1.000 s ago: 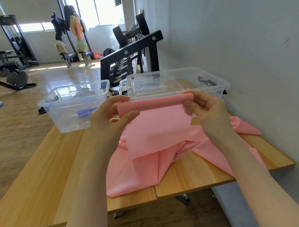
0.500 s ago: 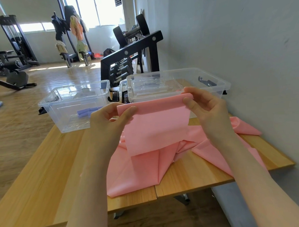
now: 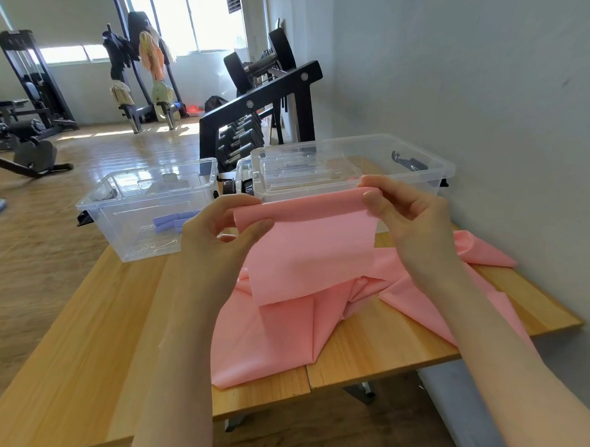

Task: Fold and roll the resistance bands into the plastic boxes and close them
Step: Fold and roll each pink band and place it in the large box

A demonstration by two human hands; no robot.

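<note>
A wide pink resistance band [image 3: 308, 253] is held up over the wooden table [image 3: 83, 351], its top edge folded over. My left hand [image 3: 220, 236] pinches the fold's left end and my right hand [image 3: 408, 218] pinches its right end. The rest of the band lies crumpled on the table below. Behind it stands a clear plastic box [image 3: 429, 163] with lids inside. Another clear box [image 3: 103, 211] at the left holds a rolled purple band [image 3: 170, 222].
A grey wall runs along the right side of the table. A black dumbbell rack [image 3: 255, 117] stands behind the boxes. Gym machines stand on the wooden floor at the far left. A grey bench [image 3: 464, 405] sits below the table's right end.
Both hands have shifted slightly, keeping hold of the folded top edge; my left thumb moved a bit right along the fold. The hanging flap stays much the same.
</note>
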